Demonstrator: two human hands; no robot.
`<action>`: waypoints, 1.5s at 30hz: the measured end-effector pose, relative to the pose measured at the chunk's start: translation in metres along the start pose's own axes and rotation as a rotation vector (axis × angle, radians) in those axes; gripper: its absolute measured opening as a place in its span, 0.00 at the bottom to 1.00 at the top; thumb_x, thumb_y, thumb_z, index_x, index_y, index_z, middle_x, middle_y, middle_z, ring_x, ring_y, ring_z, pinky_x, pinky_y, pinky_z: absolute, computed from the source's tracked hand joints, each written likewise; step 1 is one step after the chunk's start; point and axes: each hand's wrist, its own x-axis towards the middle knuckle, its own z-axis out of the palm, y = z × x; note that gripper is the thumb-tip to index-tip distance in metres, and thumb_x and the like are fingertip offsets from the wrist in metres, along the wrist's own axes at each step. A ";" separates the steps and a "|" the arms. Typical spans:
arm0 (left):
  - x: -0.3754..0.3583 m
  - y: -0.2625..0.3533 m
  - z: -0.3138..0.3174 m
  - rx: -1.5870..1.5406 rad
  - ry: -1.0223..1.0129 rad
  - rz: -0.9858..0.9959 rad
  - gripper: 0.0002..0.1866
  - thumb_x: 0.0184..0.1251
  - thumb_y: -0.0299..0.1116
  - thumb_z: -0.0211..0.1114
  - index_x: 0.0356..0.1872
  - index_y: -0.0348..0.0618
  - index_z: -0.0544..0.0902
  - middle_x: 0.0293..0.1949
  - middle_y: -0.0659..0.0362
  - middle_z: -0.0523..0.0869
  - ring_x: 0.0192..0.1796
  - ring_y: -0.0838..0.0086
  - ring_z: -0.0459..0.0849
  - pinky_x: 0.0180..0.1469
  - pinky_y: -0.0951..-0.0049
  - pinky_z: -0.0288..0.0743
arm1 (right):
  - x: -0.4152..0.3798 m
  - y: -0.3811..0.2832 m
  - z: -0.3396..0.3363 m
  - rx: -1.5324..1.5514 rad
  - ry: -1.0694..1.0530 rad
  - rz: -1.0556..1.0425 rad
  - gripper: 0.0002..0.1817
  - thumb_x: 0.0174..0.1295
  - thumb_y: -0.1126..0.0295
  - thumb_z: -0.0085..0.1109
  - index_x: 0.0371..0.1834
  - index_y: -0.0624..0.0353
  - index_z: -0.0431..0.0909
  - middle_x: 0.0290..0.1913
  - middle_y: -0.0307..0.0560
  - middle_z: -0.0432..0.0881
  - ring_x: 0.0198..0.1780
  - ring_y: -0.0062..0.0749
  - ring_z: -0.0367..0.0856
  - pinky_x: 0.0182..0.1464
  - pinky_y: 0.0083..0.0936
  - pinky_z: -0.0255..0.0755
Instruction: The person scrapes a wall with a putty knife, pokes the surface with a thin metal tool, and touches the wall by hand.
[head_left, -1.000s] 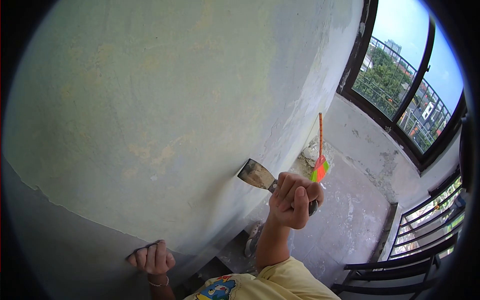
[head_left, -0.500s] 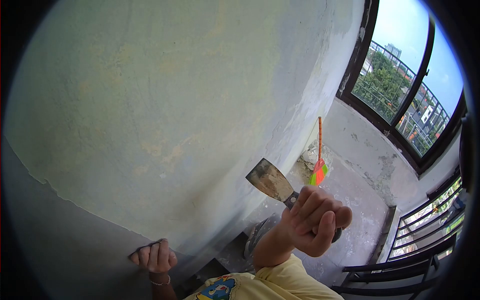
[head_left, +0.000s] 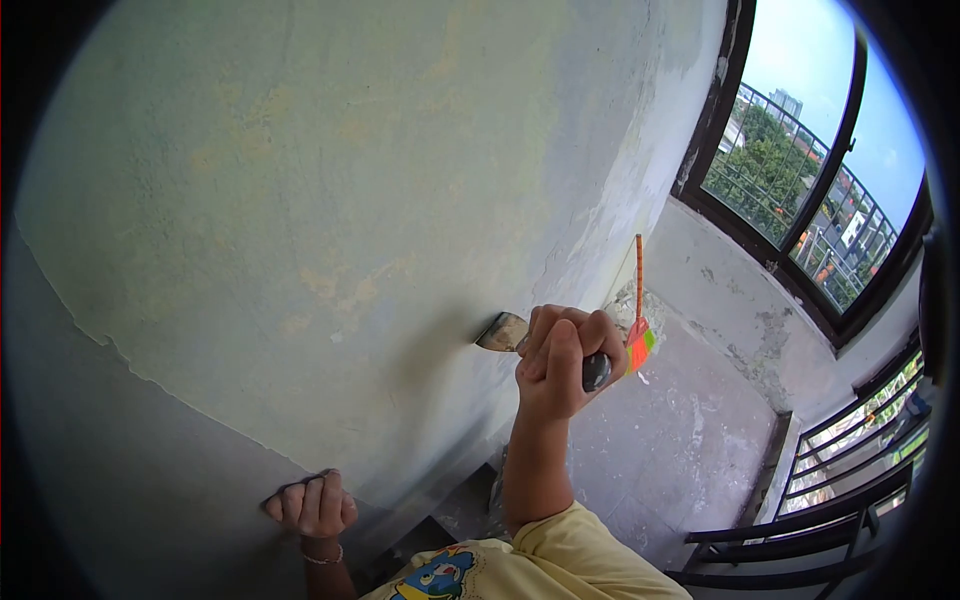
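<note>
1. The wall (head_left: 300, 200) blocks all passage on the left; a hand can only travel along its face.
2. Between the left hand (head_left: 318, 503), low against the wall, and the scraper (head_left: 500, 332), the wall face offers an open span.
3. Above the scraper, the wall face gives a long, unobstructed run.
4. Just beyond the right hand (head_left: 565, 355), an upright orange stick (head_left: 639, 280) narrows the way to the corner.
5. Right of the forearm, open air lies over the floor (head_left: 680, 440), bounded by black rails (head_left: 790, 551) at lower right.
</note>
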 end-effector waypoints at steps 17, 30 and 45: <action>-0.009 -0.004 0.000 -0.019 0.025 0.004 0.14 0.60 0.33 0.53 0.34 0.47 0.88 0.24 0.66 0.84 0.29 0.71 0.74 0.43 0.64 0.59 | 0.028 -0.001 -0.012 0.202 0.203 0.090 0.21 0.62 0.82 0.49 0.18 0.48 0.51 0.09 0.35 0.60 0.10 0.14 0.51 0.14 0.19 0.46; -0.004 -0.005 0.006 0.018 0.084 0.025 0.16 0.65 0.37 0.50 0.28 0.50 0.88 0.21 0.69 0.82 0.25 0.74 0.72 0.40 0.64 0.59 | 0.011 0.021 -0.002 0.006 0.303 0.276 0.21 0.62 0.83 0.51 0.18 0.49 0.53 0.10 0.33 0.58 0.12 0.14 0.54 0.14 0.19 0.46; -0.008 -0.006 0.004 -0.041 0.060 0.015 0.14 0.62 0.32 0.52 0.36 0.47 0.88 0.26 0.64 0.85 0.31 0.69 0.76 0.43 0.63 0.60 | 0.026 -0.030 -0.010 0.232 0.128 -0.044 0.20 0.63 0.83 0.47 0.18 0.50 0.53 0.07 0.34 0.58 0.08 0.16 0.52 0.14 0.20 0.48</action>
